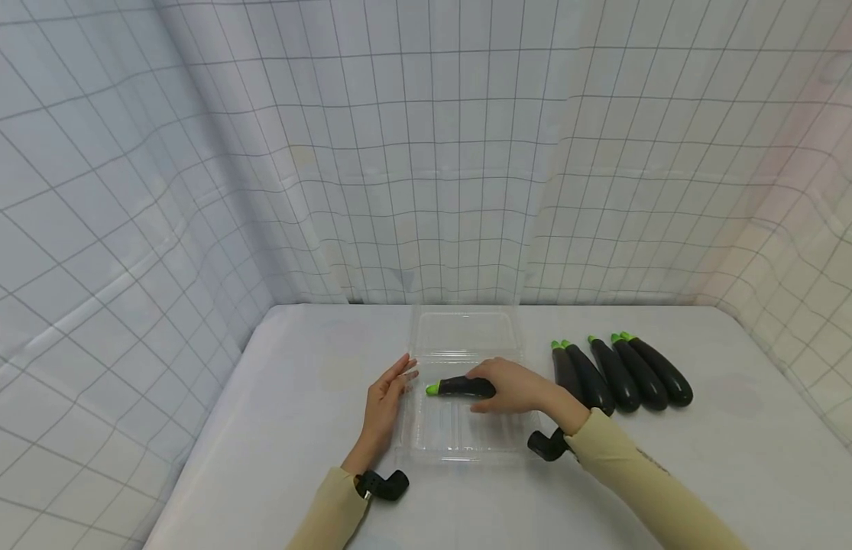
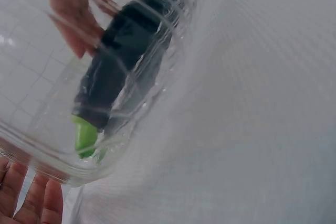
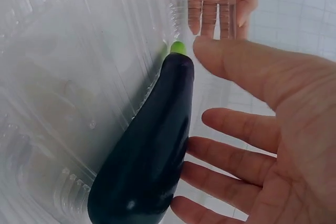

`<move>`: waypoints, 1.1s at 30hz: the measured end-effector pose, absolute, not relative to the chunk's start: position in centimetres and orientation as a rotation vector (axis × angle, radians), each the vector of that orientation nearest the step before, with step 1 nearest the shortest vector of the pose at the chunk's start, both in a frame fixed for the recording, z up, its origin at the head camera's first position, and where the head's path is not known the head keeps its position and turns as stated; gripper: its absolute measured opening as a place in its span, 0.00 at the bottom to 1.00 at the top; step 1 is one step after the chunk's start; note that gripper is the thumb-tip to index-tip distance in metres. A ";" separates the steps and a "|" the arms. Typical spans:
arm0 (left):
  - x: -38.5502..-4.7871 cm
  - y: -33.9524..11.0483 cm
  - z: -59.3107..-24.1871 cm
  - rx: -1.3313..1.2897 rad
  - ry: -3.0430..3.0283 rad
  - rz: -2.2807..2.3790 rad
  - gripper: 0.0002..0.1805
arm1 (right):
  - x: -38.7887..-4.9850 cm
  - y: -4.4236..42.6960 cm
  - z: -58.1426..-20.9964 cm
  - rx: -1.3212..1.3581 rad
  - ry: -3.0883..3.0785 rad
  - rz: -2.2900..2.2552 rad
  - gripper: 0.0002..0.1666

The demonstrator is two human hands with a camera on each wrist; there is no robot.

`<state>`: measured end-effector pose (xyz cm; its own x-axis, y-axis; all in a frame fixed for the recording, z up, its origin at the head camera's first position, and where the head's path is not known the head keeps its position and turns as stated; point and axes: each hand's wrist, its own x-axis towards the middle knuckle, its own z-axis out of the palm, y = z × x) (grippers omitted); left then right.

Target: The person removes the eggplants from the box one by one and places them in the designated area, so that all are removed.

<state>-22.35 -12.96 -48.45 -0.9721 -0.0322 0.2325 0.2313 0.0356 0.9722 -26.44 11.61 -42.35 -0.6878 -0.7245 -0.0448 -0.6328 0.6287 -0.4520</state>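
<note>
A dark eggplant (image 1: 460, 387) with a bright green stem lies crosswise in a clear plastic clamshell box (image 1: 435, 439), whose lid is folded back. My right hand (image 1: 511, 386) is over the eggplant's thick end. In the right wrist view, its fairly straight fingers (image 3: 231, 156) touch or nearly touch the eggplant (image 3: 144, 145), while the thumb stands away from it. At the box's left side is my left hand (image 1: 384, 405), fingers extended by the rim. The left wrist view shows the eggplant (image 2: 123, 56) through the clear wall, with left fingertips (image 2: 37, 198) beside the rim.
Several more eggplants (image 1: 614, 378) lie side by side on the white table (image 1: 295, 405), right of the box. The open lid (image 1: 467, 330) extends toward the table's back edge. Checked white curtains (image 1: 439, 153) hang behind and at both sides.
</note>
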 end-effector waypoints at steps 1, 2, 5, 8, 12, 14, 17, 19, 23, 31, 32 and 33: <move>-22.4 -13.0 -48.5 -0.204 -2.113 -2.050 0.22 | -26.5 11.6 -42.3 -1.110 2.635 -0.600 0.30; -22.4 -13.0 -48.5 -0.205 -2.114 -2.047 0.22 | -26.5 11.6 -42.3 -1.107 2.637 -0.602 0.30; -22.3 -13.0 -48.4 -0.203 -2.114 -2.043 0.22 | -26.6 11.5 -42.4 -1.106 2.652 -0.602 0.30; -22.2 -13.0 -48.3 -0.207 -2.112 -2.034 0.22 | -26.8 11.5 -42.3 -1.107 2.666 -0.592 0.30; -22.3 -12.9 -48.3 -0.213 -2.096 -2.043 0.21 | -26.9 11.5 -42.5 -1.075 2.698 -0.563 0.31; -22.3 -12.9 -48.3 -0.218 -2.090 -2.048 0.21 | -27.0 11.3 -42.6 -1.030 2.708 -0.543 0.30; -22.3 -12.9 -48.4 -0.230 -2.086 -2.050 0.21 | -27.2 11.2 -42.9 -0.966 2.709 -0.496 0.29; -22.3 -12.9 -48.4 -0.234 -2.088 -2.049 0.22 | -27.2 11.2 -43.1 -0.949 2.706 -0.470 0.29; -22.2 -12.9 -48.2 -0.240 -2.084 -2.057 0.22 | -27.3 11.3 -43.4 -0.957 2.697 -0.481 0.27; -22.2 -12.9 -48.3 -0.238 -2.089 -2.062 0.22 | -27.4 11.4 -43.7 -0.927 2.666 -0.516 0.25; -22.2 -12.9 -48.3 -0.237 -2.089 -2.062 0.22 | -27.4 11.4 -43.7 -0.923 2.666 -0.511 0.25; -22.2 -12.9 -48.3 -0.239 -2.088 -2.061 0.22 | -27.4 11.4 -43.7 -0.922 2.669 -0.506 0.25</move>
<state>-22.20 -12.93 -48.32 -0.9674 -0.0239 0.2523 0.2519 0.0160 0.9676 -27.39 11.43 -43.71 -0.7602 -0.6345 -0.1395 -0.5393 0.7361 -0.4090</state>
